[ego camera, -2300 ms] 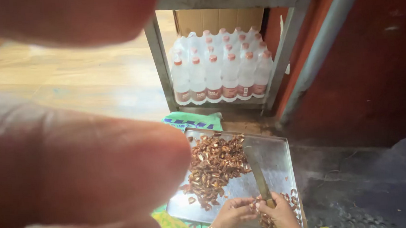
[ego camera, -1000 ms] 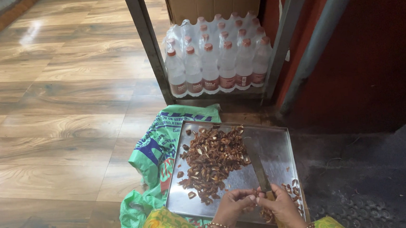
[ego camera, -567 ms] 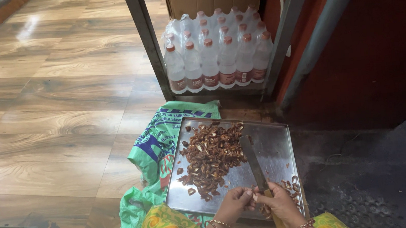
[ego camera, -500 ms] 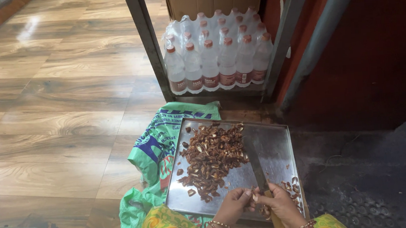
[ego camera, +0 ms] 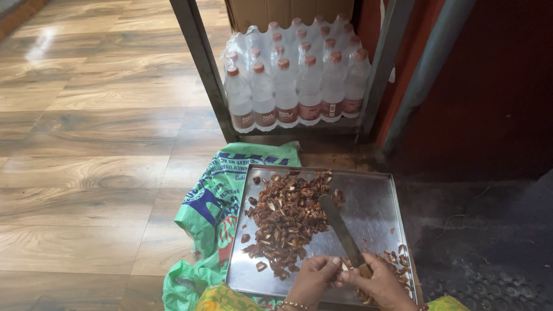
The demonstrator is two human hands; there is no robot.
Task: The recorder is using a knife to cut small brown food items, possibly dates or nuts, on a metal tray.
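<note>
Floor: I see glossy wood planks (ego camera: 59, 146) filling nine o'clock.
Sack: green woven bag (ego camera: 217, 199) under the tray's left edge.
Tray: steel tray (ego camera: 376, 210), brown pieces (ego camera: 288, 220) heaped at its centre.
Left hand (ego camera: 312, 279): fingers curled, pinching a piece at six o'clock.
Right hand (ego camera: 382, 284): gripping the knife (ego camera: 343, 232).
Shelf: bottles (ego camera: 297, 85) at twelve o'clock.

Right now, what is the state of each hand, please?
Left hand: fingers curled on a small brown piece on the metal tray.
Right hand: closed around the knife handle.
</note>
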